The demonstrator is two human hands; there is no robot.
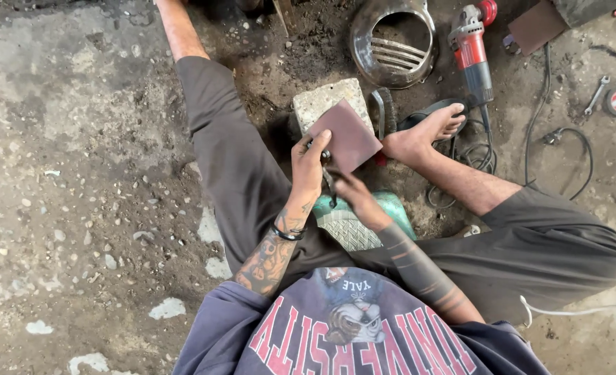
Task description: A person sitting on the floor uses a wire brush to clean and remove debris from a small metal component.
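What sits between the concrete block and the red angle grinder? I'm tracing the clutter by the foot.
In the head view, a dark ridged sandal stands on edge beside the concrete block, then bare dirt up to the red angle grinder.

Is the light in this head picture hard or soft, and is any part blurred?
Head view: soft, even daylight with faint shadows; the left hand and the brown sheet look sharp, the right hand slightly blurred; the metal cover shows mild glare.
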